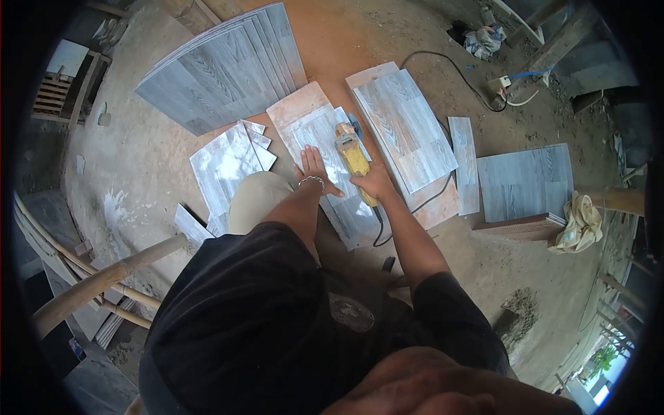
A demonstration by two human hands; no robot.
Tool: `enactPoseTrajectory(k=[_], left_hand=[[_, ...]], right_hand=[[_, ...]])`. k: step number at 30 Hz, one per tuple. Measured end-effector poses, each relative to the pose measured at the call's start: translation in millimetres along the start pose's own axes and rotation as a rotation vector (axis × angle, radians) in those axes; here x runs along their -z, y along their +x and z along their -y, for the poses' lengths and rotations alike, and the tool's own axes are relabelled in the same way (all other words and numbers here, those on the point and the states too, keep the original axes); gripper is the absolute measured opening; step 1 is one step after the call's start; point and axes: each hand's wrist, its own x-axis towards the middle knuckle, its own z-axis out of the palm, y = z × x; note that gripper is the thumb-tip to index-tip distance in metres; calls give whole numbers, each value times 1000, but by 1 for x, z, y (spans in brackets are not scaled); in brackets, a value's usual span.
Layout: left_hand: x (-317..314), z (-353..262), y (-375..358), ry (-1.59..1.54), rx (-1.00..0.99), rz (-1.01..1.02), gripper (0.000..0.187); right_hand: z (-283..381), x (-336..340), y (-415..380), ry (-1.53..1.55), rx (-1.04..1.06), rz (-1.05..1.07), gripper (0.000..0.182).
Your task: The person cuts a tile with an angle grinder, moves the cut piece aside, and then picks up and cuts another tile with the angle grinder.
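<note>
A yellow angle grinder (355, 158) lies along a grey wood-patterned tile (337, 164) in front of me, its cutting end pointing away. My right hand (374, 181) is wrapped round the rear of its body. Left of the tool, my left hand (315, 170) presses flat on the tile with fingers stretched out and a chain bracelet at the wrist. Beneath this tile shows a larger reddish-backed tile (296, 105). The grinder's black cord (380, 225) trails from its back end.
Right of the work stand stacked tiles (408, 128), a narrow tile strip (465, 166) and another stack (526, 181). A leaning tile stack (225, 72) rises far left; cut tiles (225, 162) lie by my knee. A bamboo pole (114, 280) crosses at left. An extension socket (499, 84) sits far right.
</note>
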Motion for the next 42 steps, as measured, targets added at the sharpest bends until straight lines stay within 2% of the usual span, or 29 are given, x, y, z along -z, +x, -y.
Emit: enactPoseTrajectory(k=[5, 7, 11, 13, 17, 20, 22, 23, 25, 31, 33, 42], left_hand=[[11, -2, -6, 13, 12, 88, 178], [20, -5, -1, 3, 10, 91, 177], [0, -2, 18, 59, -30, 114, 179], [-3, -1, 24, 124, -56, 99, 179], [0, -3, 19, 95, -44, 114, 179], [4, -3, 14, 123, -44, 102, 179], [4, -4, 16, 129, -53, 105, 179], [2, -4, 19, 139, -49, 101, 180], [1, -4, 18, 151, -46, 100, 180], [10, -4, 10, 64, -48, 120, 176], [18, -7, 6, 136, -49, 120, 176], [0, -2, 20, 70, -29, 102, 180]], right_hand=[[1, 1, -2, 75, -17, 62, 72], [10, 4, -4, 27, -19, -46, 70], [19, 13, -7, 12, -13, 2, 70], [15, 10, -4, -48, -28, -20, 79], [14, 11, -3, -46, -1, -8, 79], [28, 21, -11, 35, -29, 97, 79], [23, 16, -8, 14, -10, -14, 66], [20, 15, -5, 13, -12, -15, 66], [18, 15, -3, -10, -16, 45, 79], [21, 21, -20, -26, -85, 53, 83], [23, 23, -21, -38, -100, 55, 83], [27, 18, 5, -25, -43, 39, 79]])
